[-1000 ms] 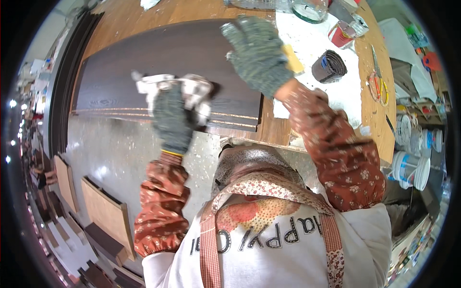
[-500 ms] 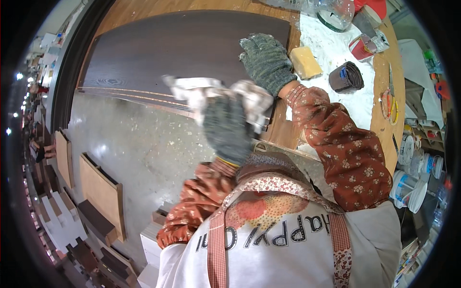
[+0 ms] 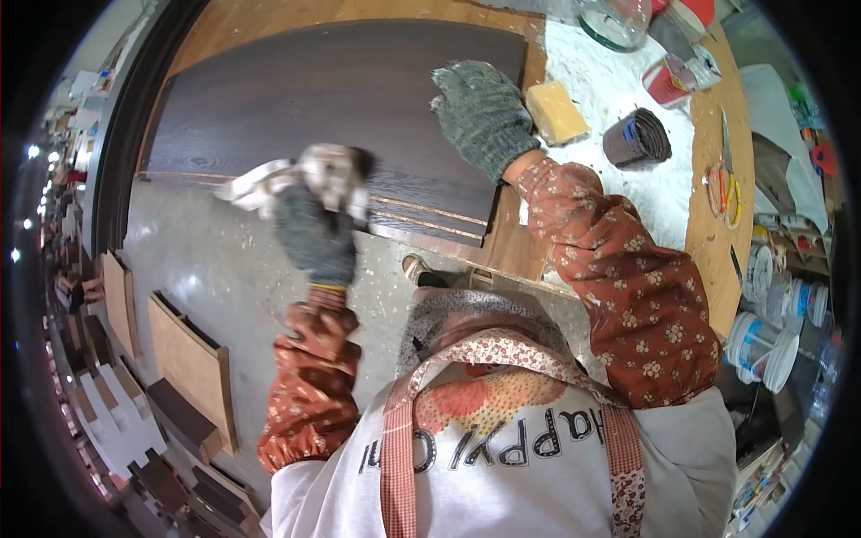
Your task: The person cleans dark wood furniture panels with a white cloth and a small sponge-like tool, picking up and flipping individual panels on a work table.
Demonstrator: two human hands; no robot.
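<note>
A dark brown wood-grain panel [image 3: 305,99] lies on the wooden workbench, with light grooves along its near edge. My left hand [image 3: 316,235], in a grey knit glove, is closed round a crumpled whitish rag [image 3: 327,175] at that near edge; motion blurs both slightly. My right hand [image 3: 484,117], gloved alike, rests flat on the panel's right end, its fingers stretched out and nothing in them. Just right of it sits a yellow sponge block [image 3: 556,113]. A dark roll [image 3: 637,139], perhaps sandpaper, lies beyond the sponge on a white sheet.
On the white sheet [image 3: 574,72] stand a clear jar [image 3: 615,20] and a red-and-white cup [image 3: 668,81]. Scissors [image 3: 725,179] lie by the bench's right edge. White buckets [image 3: 762,350] stand at the right. Wooden boards [image 3: 188,359] stand on the floor at the left.
My left hand has swept the rag leftward along the panel's near edge. My right hand stays on the panel; the whole view has shifted slightly.
</note>
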